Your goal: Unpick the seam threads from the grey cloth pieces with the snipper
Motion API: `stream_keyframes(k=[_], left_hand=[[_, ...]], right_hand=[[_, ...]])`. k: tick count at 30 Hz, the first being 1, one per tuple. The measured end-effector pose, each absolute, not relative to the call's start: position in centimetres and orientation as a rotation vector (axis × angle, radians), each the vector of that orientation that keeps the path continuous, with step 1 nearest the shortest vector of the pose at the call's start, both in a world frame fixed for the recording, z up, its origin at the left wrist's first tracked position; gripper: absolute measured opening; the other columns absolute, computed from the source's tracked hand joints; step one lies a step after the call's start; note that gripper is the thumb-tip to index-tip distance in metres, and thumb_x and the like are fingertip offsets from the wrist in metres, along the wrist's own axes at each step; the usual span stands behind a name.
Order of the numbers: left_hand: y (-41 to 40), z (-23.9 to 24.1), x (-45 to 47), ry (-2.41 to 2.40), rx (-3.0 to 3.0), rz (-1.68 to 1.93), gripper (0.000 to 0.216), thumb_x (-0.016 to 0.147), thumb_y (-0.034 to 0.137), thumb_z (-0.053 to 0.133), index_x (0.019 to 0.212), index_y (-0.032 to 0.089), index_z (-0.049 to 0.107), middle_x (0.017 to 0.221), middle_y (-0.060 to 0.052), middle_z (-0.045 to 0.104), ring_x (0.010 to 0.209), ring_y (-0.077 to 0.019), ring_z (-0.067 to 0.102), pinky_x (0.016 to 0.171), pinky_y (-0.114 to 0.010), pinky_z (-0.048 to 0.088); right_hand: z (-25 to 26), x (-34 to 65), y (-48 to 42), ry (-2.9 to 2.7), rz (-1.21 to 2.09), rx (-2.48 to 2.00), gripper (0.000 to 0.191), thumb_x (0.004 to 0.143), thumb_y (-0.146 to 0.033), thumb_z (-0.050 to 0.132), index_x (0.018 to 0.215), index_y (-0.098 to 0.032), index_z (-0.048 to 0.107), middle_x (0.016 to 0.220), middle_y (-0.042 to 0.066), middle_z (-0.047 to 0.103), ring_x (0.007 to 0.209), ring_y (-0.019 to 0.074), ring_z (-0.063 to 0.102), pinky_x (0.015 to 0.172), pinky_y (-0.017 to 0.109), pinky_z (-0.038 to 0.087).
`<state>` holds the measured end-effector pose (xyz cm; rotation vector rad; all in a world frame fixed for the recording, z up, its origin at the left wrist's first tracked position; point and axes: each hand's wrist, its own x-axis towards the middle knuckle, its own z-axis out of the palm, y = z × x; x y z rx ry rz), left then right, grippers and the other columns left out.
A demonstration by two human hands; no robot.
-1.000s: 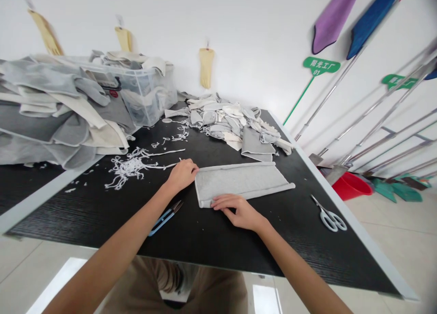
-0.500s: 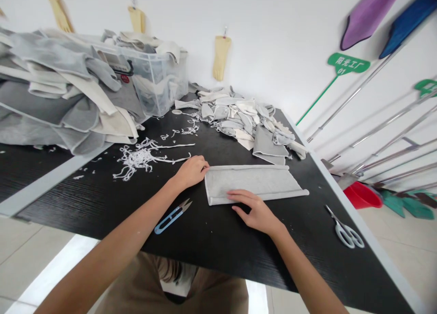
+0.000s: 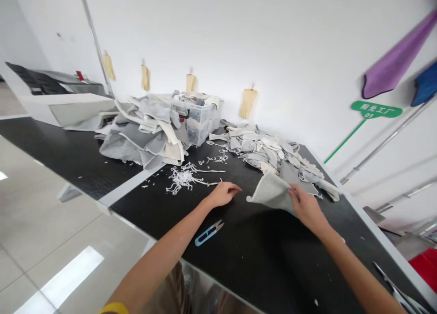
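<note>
My right hand point(image 3: 307, 207) grips a grey piece of cloth point(image 3: 273, 192) by its right part, thumb on top. The cloth is lifted and tilted, its rolled left edge hanging just above the black table. To its left, my left hand point(image 3: 224, 194) is apart from the cloth, low over the table, with fingers loosely bent and nothing visible in them. Blue thread snips point(image 3: 209, 232) lie on the table in front of my left hand. A tangle of white thread scraps point(image 3: 183, 177) lies beyond that hand.
A heap of small grey and white cloth pieces point(image 3: 269, 145) lies beyond my right hand. At the left back are a larger cloth pile point(image 3: 143, 132) and a clear plastic bin point(image 3: 205, 120). Scissors point(image 3: 392, 286) lie at the right edge. Yellow gloves point(image 3: 248, 103) hang on the wall.
My right hand has taken hold of the flat cloth and raised it toward the small heap. My left hand has let go of its left edge. The view has swung left.
</note>
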<state>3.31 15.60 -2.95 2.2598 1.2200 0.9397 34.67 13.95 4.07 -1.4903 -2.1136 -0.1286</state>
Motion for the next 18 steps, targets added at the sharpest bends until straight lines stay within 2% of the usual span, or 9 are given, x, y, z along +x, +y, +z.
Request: stream_keyframes(k=[4, 6, 8, 10, 11, 14, 16, 18], left_hand=[[15.3, -3.6, 2.9, 1.221, 2.273, 0.930, 0.033, 0.090, 0.015, 0.049, 0.110, 0.020, 0.075, 0.096, -0.005, 0.075, 0.084, -0.0167, 0.067, 0.084, -0.029, 0.051], [15.0, -3.7, 3.1, 1.183, 2.316, 0.927, 0.034, 0.090, 0.013, 0.049, 0.109, 0.022, 0.076, 0.099, -0.005, 0.073, 0.090, -0.0178, 0.067, 0.089, -0.030, 0.050], [14.6, -3.8, 3.4, 1.138, 2.364, 0.921, 0.035, 0.089, 0.012, 0.049, 0.109, 0.023, 0.076, 0.100, -0.006, 0.072, 0.092, -0.0184, 0.066, 0.089, -0.031, 0.050], [14.3, -3.8, 3.6, 1.106, 2.407, 0.914, 0.034, 0.089, 0.013, 0.050, 0.109, 0.022, 0.076, 0.099, -0.006, 0.070, 0.092, -0.0192, 0.065, 0.089, -0.031, 0.050], [14.2, -3.9, 3.7, 1.097, 2.423, 0.913, 0.033, 0.089, 0.014, 0.050, 0.108, 0.022, 0.076, 0.098, -0.007, 0.069, 0.092, -0.0194, 0.065, 0.089, -0.031, 0.050], [14.3, -4.3, 3.9, 1.095, 2.454, 0.919, 0.032, 0.090, 0.015, 0.050, 0.107, 0.023, 0.076, 0.098, -0.007, 0.067, 0.091, -0.0194, 0.064, 0.088, -0.031, 0.050], [14.5, -4.6, 3.9, 1.098, 2.467, 0.927, 0.032, 0.091, 0.016, 0.050, 0.107, 0.023, 0.076, 0.099, -0.007, 0.065, 0.089, -0.0190, 0.064, 0.086, -0.032, 0.051], [14.7, -4.9, 3.9, 1.096, 2.475, 0.931, 0.031, 0.091, 0.018, 0.051, 0.106, 0.024, 0.077, 0.098, -0.007, 0.065, 0.087, -0.0188, 0.064, 0.085, -0.032, 0.051]], right_hand=[[14.5, 32.8, 16.7, -1.996, -0.391, -1.474, 0.035, 0.092, -0.034, 0.045, 0.118, -0.015, 0.061, 0.087, 0.018, 0.072, 0.083, 0.0375, 0.070, 0.081, 0.053, 0.053], [20.2, 30.3, 18.2, -1.903, -0.399, -1.386, 0.028, 0.092, -0.030, 0.049, 0.112, -0.017, 0.065, 0.100, 0.019, 0.072, 0.096, 0.0382, 0.068, 0.089, 0.056, 0.052], [25.7, 26.8, 19.7, -1.829, -0.245, -1.306, 0.018, 0.089, -0.026, 0.058, 0.103, -0.019, 0.067, 0.098, 0.016, 0.071, 0.104, 0.0383, 0.067, 0.096, 0.059, 0.049], [30.7, 22.5, 21.4, -1.673, 0.096, -1.216, 0.014, 0.085, -0.025, 0.065, 0.094, -0.015, 0.068, 0.088, 0.013, 0.070, 0.105, 0.0425, 0.067, 0.092, 0.065, 0.049], [33.0, 19.9, 22.3, -1.654, 0.159, -1.192, 0.014, 0.085, -0.025, 0.065, 0.092, -0.012, 0.067, 0.085, 0.011, 0.069, 0.104, 0.0427, 0.067, 0.087, 0.063, 0.051], [38.3, 11.1, 25.4, -1.670, 0.292, -1.072, 0.024, 0.087, -0.019, 0.055, 0.103, -0.003, 0.062, 0.099, 0.009, 0.069, 0.109, 0.0357, 0.066, 0.082, 0.044, 0.053], [40.1, 4.3, 27.5, -1.711, 0.315, -0.980, 0.043, 0.093, -0.025, 0.033, 0.116, 0.005, 0.054, 0.109, 0.010, 0.067, 0.110, 0.0321, 0.064, 0.080, 0.040, 0.050], [40.3, -2.7, 29.5, -1.823, 0.329, -0.852, 0.054, 0.095, -0.028, 0.018, 0.108, 0.006, 0.058, 0.098, 0.004, 0.069, 0.106, 0.0297, 0.064, 0.076, 0.040, 0.047]])
